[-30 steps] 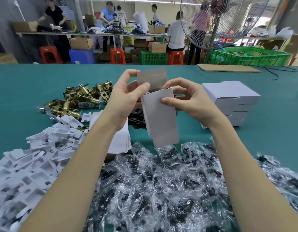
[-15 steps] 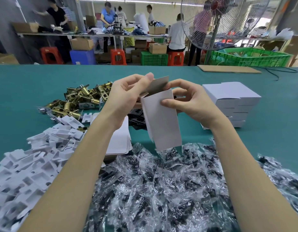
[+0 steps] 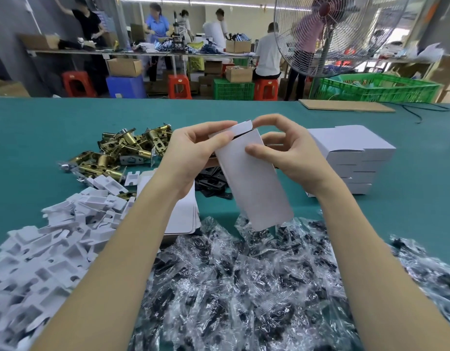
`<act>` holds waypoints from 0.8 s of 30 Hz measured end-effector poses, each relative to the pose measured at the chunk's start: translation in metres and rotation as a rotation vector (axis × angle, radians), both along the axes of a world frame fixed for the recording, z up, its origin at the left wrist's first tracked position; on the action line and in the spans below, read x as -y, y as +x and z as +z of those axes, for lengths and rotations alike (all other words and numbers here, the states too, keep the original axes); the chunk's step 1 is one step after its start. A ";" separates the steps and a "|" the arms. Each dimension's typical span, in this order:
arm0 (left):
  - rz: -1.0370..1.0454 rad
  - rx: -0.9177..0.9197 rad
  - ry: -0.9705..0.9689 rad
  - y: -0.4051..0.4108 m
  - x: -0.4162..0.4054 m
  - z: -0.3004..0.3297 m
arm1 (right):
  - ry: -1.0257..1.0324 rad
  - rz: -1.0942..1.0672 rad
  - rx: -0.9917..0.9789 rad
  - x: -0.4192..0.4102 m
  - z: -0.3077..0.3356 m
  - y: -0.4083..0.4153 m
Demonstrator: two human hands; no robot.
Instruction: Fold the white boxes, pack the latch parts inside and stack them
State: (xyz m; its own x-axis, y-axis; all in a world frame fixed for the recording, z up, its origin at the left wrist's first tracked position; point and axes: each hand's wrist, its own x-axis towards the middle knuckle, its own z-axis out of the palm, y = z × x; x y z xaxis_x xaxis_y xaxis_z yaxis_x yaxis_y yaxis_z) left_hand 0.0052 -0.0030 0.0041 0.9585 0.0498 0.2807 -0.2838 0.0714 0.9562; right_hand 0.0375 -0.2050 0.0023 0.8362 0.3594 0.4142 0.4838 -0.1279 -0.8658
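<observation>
Both hands, left hand [image 3: 193, 150] and right hand [image 3: 289, 153], are gripping the white box [image 3: 254, 183] above the table [image 3: 41, 127], tucking its top flap. Thin card is likely light and easily creased; holding by the side walls appears advisable.

Both hands [image 3: 244, 153] hold a white box [image 3: 251, 181] above bagged parts [image 3: 244, 287].

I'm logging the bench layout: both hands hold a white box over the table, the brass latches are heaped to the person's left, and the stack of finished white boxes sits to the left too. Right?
Not quite. The head view shows the stack of finished white boxes on the person's right, beside the right hand. The rest stands: left hand and right hand hold the white box, and the brass latches are heaped to the left.
</observation>
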 end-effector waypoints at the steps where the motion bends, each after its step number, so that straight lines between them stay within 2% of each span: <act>1: 0.010 -0.009 -0.029 0.000 0.002 0.000 | 0.020 -0.014 0.004 -0.001 0.001 -0.001; 3: 0.031 -0.017 -0.053 0.001 0.005 -0.002 | 0.045 -0.033 0.003 -0.002 0.002 -0.002; 14: 0.099 0.027 0.106 0.002 0.010 -0.002 | 0.047 -0.094 -0.062 -0.002 0.003 -0.001; 24: 0.133 0.036 0.076 0.003 0.009 -0.006 | 0.043 -0.054 -0.103 -0.001 0.004 -0.002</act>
